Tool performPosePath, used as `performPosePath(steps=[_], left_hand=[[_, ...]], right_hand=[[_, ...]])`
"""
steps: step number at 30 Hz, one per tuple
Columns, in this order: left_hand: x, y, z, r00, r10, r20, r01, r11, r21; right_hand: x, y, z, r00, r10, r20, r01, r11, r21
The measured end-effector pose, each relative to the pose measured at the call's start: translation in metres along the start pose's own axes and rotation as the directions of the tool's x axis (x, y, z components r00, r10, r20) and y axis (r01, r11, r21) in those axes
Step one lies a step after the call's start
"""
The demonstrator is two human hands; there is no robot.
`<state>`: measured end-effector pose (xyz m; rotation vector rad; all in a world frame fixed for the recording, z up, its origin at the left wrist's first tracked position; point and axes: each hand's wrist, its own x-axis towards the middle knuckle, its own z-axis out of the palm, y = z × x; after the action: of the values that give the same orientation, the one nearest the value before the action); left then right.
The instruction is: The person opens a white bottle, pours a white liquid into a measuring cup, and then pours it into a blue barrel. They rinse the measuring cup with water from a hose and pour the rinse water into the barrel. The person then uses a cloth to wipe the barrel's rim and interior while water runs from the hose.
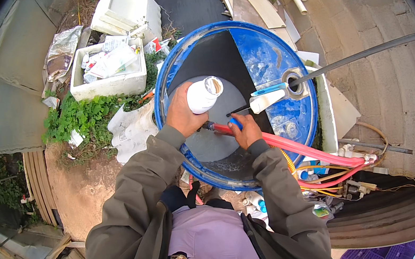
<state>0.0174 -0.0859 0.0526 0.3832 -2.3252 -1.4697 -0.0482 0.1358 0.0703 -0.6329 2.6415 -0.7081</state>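
My left hand (180, 113) is closed around a white plastic bottle (202, 96), its uncapped mouth tilted up toward the right. Just below it is the dark end of a pink-red hose (295, 142); I cannot tell whether the left fingers touch it. My right hand (248, 133) is closed on a small blue piece (236, 122), a cap or a valve handle, right against the hose. Both hands are over the cut-open half of a large blue drum (311, 98), with greyish liquid (215, 147) inside.
On the drum's remaining lid lie a white container (267, 100) and a light-blue packet (269, 89), beside a grey pipe (363, 56) entering the lid hole. A white foam box (110, 86) of bottles and wrappers stands at left. Boards (259, 6), hoses and fittings (358, 187) lie at right.
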Motion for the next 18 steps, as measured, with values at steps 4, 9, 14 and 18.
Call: performPosePath(steps=[4,9,14,18], left_hand=[[-0.001,0.0,0.001,1.0,-0.02,-0.006,0.02,1.0,0.009],[-0.009,-0.003,0.001,0.996,0.067,-0.05,-0.07,0.996,-0.05],[-0.008,-0.002,0.002,0.995,0.103,0.004,-0.103,0.993,-0.054],[-0.01,0.004,0.003,0.963,0.23,0.14,-0.219,0.972,-0.089]], right_hand=[[-0.006,0.001,-0.01,0.99,0.007,0.142,-0.093,0.785,0.613],[-0.016,0.0,-0.004,0.916,0.0,0.402,0.137,0.94,-0.312],[-0.035,-0.002,-0.022,0.976,0.209,-0.062,-0.104,0.696,0.71],[-0.028,-0.034,-0.064,0.93,-0.243,-0.275,0.356,0.78,0.514]])
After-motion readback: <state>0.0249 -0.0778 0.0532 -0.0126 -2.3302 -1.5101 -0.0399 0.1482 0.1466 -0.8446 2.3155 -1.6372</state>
